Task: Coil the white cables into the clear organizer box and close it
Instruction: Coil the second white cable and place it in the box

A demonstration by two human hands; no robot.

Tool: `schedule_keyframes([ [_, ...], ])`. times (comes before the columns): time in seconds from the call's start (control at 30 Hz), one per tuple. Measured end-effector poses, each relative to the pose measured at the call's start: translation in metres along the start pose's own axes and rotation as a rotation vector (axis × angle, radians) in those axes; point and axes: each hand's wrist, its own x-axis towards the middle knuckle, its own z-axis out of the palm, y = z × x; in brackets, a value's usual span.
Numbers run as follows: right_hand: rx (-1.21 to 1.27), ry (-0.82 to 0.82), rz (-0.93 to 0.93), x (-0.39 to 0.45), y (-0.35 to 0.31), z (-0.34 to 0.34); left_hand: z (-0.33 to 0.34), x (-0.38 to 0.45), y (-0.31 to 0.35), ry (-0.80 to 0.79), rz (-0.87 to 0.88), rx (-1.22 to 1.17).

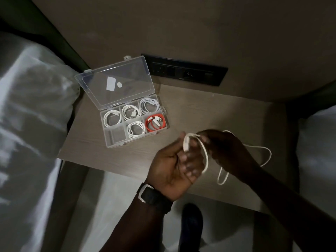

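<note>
Loose white cable (206, 159) held above the near-right part of the table, one loop draped across the left hand (174, 164), the rest trailing right in slack curves over the tabletop. Left hand palm-up, fingers curled round the loop, a connector end standing up by the thumb. Right hand (225, 148) closed on the cable just right of the left fingertips, back of hand toward the camera. Dark wristwatch (153, 196) on the left wrist. Clear organizer box (134, 122) sits well apart, far-left on the table, lid (116, 84) thrown open and leaning toward the wall. Six compartments: coiled white cables in all three far ones and in the near middle one; a red cable (156, 124) coiled in the near right one; near left one holds no cable. Table (227, 113) is a pale wood-grain slab, dimly lit. Beyond it, a beige wall with a black switch and socket panel (187, 72) set just above the tabletop. White bedding (31, 124) fills the left edge; more white fabric at the far right. Pale floor below the near table edge, with a dark shoe (191, 224) on it.
</note>
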Motion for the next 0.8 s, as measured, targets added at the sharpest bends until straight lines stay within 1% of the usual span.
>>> schedule_keyframes([
  [0.03,-0.035,-0.046,0.001,-0.007,0.004,0.006,0.003,0.001,0.005,0.014,0.106,-0.052],
  [0.1,-0.279,-0.201,-0.095,-0.025,0.013,0.016,0.001,0.001,0.024,0.135,0.374,-0.042],
  [0.17,-0.497,-0.360,-0.173,-0.044,0.015,0.021,-0.006,-0.003,0.045,0.318,0.600,0.136],
  [0.2,-0.521,-0.392,-0.207,-0.049,0.012,0.021,-0.012,-0.005,0.050,0.417,0.667,0.298],
  [0.23,-0.499,-0.392,-0.225,-0.050,0.005,0.017,-0.016,-0.004,0.051,0.497,0.674,0.508],
  [0.27,-0.489,-0.367,-0.259,-0.047,-0.003,0.011,-0.017,-0.004,0.046,0.526,0.612,0.726],
  [0.3,-0.514,-0.320,-0.309,-0.040,-0.010,0.004,-0.015,-0.004,0.034,0.491,0.493,0.899],
  [0.33,-0.535,-0.254,-0.352,-0.031,-0.015,-0.005,-0.014,-0.005,0.018,0.436,0.357,1.007],
  [0.37,-0.527,-0.183,-0.364,-0.021,-0.021,-0.014,-0.012,-0.007,0.003,0.404,0.231,1.015],
  [0.4,-0.479,-0.128,-0.341,-0.013,-0.025,-0.022,-0.010,-0.012,-0.009,0.392,0.133,0.914],
  [0.47,-0.322,-0.077,-0.254,-0.003,-0.028,-0.026,0.000,-0.017,-0.023,0.313,0.025,0.508],
  [0.5,-0.263,-0.064,-0.223,-0.002,-0.025,-0.022,0.005,-0.018,-0.025,0.256,0.023,0.309],
  [0.53,-0.214,-0.061,-0.199,-0.002,-0.020,-0.015,0.010,-0.018,-0.022,0.230,0.057,0.158],
  [0.57,-0.204,-0.053,-0.183,-0.004,-0.014,-0.007,0.014,-0.017,-0.017,0.235,0.123,0.049],
  [0.63,-0.321,-0.064,-0.190,-0.015,-0.002,0.007,0.017,-0.017,0.000,0.315,0.320,-0.078],
  [0.67,-0.388,-0.112,-0.182,-0.024,0.006,0.012,0.017,-0.018,0.012,0.346,0.414,-0.106],
  [0.7,-0.449,-0.198,-0.174,-0.035,0.014,0.016,0.015,-0.019,0.023,0.370,0.503,-0.109],
  [0.73,-0.506,-0.301,-0.177,-0.048,0.017,0.021,0.011,-0.020,0.033,0.409,0.581,-0.058],
  [0.77,-0.548,-0.380,-0.204,-0.059,0.018,0.026,0.007,-0.018,0.039,0.465,0.643,0.062],
  [0.8,-0.534,-0.428,-0.242,-0.067,0.014,0.028,0.004,-0.017,0.041,0.539,0.685,0.263],
])
